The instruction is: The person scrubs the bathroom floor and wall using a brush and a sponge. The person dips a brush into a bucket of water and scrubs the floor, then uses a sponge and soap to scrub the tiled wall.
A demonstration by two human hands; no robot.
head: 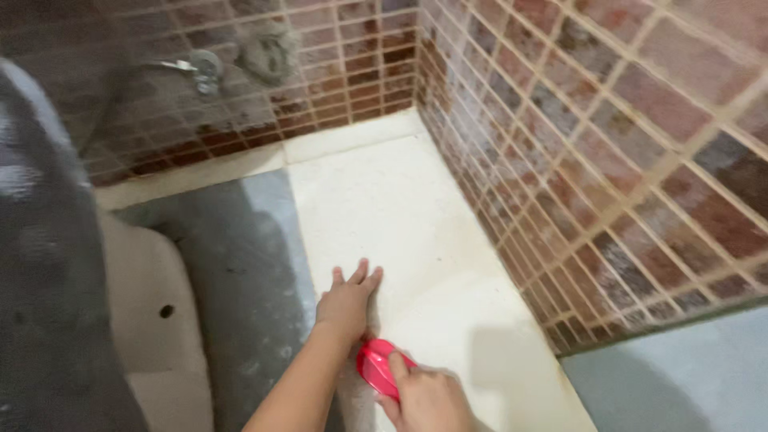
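While the left hand [348, 302] braces flat, fingers spread, on the white floor slab [400, 208], the right hand [428, 400], gripping the pink scrubbing brush [376, 366], should press evenly.

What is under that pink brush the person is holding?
The pink brush rests on the pale floor slab, gripped by the right hand. The left hand lies flat on the slab beside it. The brush's underside and the floor beneath it are covered.

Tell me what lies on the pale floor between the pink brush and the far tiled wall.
Only the left hand, pressed flat on the pale floor just ahead of the pink brush that the right hand grips. Beyond it, nothing visible up to the far tiled wall.
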